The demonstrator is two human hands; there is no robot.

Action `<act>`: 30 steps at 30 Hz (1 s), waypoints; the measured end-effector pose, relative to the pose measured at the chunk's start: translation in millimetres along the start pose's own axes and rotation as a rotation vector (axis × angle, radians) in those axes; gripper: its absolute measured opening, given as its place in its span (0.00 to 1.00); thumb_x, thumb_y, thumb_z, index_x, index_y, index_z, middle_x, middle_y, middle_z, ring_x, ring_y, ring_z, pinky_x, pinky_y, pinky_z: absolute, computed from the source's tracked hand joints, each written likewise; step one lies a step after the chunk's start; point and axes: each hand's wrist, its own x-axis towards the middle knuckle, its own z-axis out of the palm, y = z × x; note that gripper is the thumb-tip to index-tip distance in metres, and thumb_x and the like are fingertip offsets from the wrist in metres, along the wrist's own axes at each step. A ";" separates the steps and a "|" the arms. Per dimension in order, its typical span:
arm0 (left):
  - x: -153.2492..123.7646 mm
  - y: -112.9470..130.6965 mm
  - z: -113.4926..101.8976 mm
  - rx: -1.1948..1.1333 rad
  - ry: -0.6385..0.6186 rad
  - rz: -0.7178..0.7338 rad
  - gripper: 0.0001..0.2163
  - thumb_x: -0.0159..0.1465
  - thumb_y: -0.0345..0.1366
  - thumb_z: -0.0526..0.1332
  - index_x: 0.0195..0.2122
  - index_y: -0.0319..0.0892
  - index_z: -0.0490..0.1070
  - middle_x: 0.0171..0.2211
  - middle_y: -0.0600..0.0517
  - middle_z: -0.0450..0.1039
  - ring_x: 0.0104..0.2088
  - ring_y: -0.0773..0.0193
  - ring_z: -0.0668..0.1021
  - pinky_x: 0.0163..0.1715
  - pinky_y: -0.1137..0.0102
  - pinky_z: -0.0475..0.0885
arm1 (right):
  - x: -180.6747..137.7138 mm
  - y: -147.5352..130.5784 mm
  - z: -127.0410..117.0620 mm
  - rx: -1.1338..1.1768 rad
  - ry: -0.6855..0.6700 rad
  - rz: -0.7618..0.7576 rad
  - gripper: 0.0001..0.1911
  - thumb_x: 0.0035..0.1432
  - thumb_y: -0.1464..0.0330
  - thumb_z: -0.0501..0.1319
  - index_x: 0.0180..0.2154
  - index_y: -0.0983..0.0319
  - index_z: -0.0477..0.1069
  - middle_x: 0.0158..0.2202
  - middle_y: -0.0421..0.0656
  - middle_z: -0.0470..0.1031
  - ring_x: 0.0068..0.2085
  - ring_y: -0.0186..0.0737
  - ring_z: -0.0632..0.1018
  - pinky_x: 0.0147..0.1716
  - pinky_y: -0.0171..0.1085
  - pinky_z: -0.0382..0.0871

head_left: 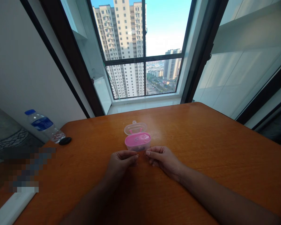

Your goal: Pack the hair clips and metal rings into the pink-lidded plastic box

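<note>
My left hand (122,162) pinches a small, thin dark loop (138,155) between thumb and forefinger. Opposite it, my right hand (162,158) has its fingertips closed on another small dark loop (144,153); whether the two loops are parts of one thing I cannot tell. A short gap lies between the hands. Just beyond them stands an oval box (137,147) with clear sides and a pink inner cover (137,139). Its see-through outer lid (135,128) is flipped back toward the window. What the box contains is blurred.
A wooden table (213,147) spreads under both hands. At its left edge stand a water bottle (42,123) with a blue cap and a round black object (65,141). A blurred patch (34,168) covers something at lower left. Behind the table is a window (144,57).
</note>
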 end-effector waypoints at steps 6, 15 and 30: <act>-1.5 -0.8 1.4 0.039 -0.029 0.032 0.22 0.43 0.51 0.75 0.31 0.39 0.80 0.28 0.47 0.81 0.30 0.56 0.81 0.34 0.63 0.76 | -2.8 0.5 6.2 -0.200 -0.022 -0.089 0.21 0.42 0.54 0.74 0.29 0.65 0.77 0.23 0.39 0.75 0.23 0.31 0.72 0.25 0.32 0.65; -4.1 -4.7 5.6 -0.036 -0.104 0.049 0.14 0.42 0.41 0.77 0.26 0.39 0.79 0.26 0.48 0.82 0.28 0.59 0.81 0.33 0.66 0.75 | -2.5 5.6 7.6 -0.320 -0.053 -0.120 0.21 0.43 0.54 0.73 0.31 0.65 0.78 0.24 0.41 0.77 0.24 0.33 0.73 0.25 0.34 0.65; 1.0 -3.4 -17.4 0.290 0.059 0.474 0.11 0.61 0.41 0.64 0.28 0.37 0.75 0.22 0.54 0.73 0.24 0.69 0.72 0.26 0.75 0.65 | -9.1 -27.4 17.3 -1.158 0.053 -0.694 0.06 0.63 0.69 0.58 0.37 0.60 0.74 0.35 0.41 0.76 0.35 0.37 0.74 0.35 0.35 0.65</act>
